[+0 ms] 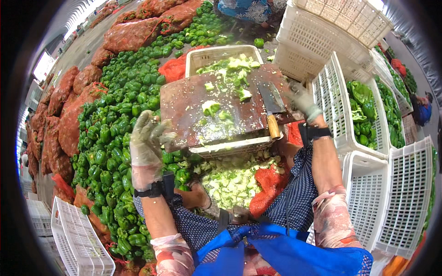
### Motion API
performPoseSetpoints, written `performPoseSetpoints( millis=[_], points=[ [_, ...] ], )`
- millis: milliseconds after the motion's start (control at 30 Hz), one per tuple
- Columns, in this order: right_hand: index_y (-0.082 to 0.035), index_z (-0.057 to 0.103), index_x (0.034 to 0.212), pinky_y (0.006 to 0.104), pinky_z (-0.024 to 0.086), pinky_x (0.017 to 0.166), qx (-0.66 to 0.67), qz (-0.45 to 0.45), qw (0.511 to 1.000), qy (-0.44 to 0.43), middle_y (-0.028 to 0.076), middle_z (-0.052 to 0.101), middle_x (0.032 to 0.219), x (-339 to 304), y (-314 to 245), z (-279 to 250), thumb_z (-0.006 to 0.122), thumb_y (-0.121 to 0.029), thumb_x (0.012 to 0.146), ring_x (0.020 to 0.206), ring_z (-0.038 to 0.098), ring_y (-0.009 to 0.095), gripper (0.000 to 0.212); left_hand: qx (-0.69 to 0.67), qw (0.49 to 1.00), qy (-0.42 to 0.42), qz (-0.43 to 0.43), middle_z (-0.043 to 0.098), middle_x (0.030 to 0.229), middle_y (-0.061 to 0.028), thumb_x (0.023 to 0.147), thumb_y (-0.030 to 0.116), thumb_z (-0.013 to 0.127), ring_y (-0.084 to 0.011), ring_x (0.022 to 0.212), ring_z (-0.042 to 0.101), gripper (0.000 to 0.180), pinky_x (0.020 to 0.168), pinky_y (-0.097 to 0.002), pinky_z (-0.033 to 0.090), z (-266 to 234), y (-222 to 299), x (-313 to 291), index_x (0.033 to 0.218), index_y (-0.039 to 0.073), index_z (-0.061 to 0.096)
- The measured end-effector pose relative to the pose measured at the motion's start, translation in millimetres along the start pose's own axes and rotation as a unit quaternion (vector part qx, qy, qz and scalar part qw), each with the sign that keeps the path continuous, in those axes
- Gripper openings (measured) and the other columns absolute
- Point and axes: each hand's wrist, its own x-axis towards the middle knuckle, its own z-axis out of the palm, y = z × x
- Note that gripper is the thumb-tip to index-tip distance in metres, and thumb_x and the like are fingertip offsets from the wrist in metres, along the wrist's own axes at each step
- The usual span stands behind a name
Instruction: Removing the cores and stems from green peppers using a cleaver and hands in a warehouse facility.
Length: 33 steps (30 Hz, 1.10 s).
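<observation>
My left hand (146,142), in a thin clear glove, hovers with fingers spread over the pile of green bell peppers (117,119), just left of the brown cutting board (216,110); it holds nothing. My right hand (301,100), also gloved, is raised with fingers apart at the board's right edge, beside the cleaver (270,108), which lies on the board with its wooden handle toward me. Pepper pieces (212,108) are scattered on the board. The board rests on a cream crate (216,55).
Cut pepper scraps (232,177) heap on the floor between my knees, next to red mesh sacks (271,181). White crates (368,202) stand right, one holding cut green peppers (363,115). Filled red sacks (60,110) line the left. An empty white crate (80,239) lies lower left.
</observation>
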Motion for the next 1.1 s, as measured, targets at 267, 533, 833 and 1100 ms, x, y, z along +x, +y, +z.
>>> performPoseSetpoints(
  millis=[267,533,833,1100],
  points=[
    [-0.013,0.032,0.145,0.0437,0.041,0.099,-0.354,0.062,0.925,-0.123,0.022,0.06,0.123,-48,-34,57,0.058,-0.057,0.079,0.114,0.056,0.039,0.083,-0.075,0.995,-0.022,0.063,0.059,0.105,-0.0122,0.093,0.022,0.054,-0.0297,0.091,0.065,0.04,0.065,-0.0386,0.06,-27,26,-5,0.125,0.0,0.046],
    [0.008,0.05,0.124,0.0433,0.046,0.089,0.13,0.052,0.987,-0.076,0.03,0.062,0.111,-29,-99,64,0.055,-0.036,0.085,0.104,0.062,0.037,0.059,-0.071,0.996,-0.011,0.047,0.06,0.108,-0.0133,0.092,0.03,0.055,-0.0305,0.094,0.065,0.05,0.068,-0.0431,0.06,-40,17,1,0.131,0.0,0.044],
    [-0.003,0.042,0.138,0.0269,0.053,0.062,0.271,-0.119,0.93,-0.216,0.01,0.062,0.098,-31,-150,7,0.059,-0.021,0.091,0.075,0.062,0.013,0.053,-0.045,0.997,-0.003,0.058,0.061,0.109,-0.0107,0.091,0.026,0.058,-0.029,0.092,0.067,0.046,0.063,-0.0344,0.06,-38,30,-2,0.128,-0.001,0.048],
    [-0.006,0.055,0.13,0.0314,0.049,0.085,-0.007,-0.1,0.872,-0.48,0.011,0.066,0.108,-31,-115,41,0.066,-0.026,0.084,0.093,0.061,0.019,0.051,-0.037,0.999,-0.019,0.008,0.056,0.111,-0.015,0.082,0.023,0.065,-0.0306,0.096,0.063,0.065,0.066,-0.0385,0.059,-32,12,1,0.135,-0.005,0.039]
  ],
)
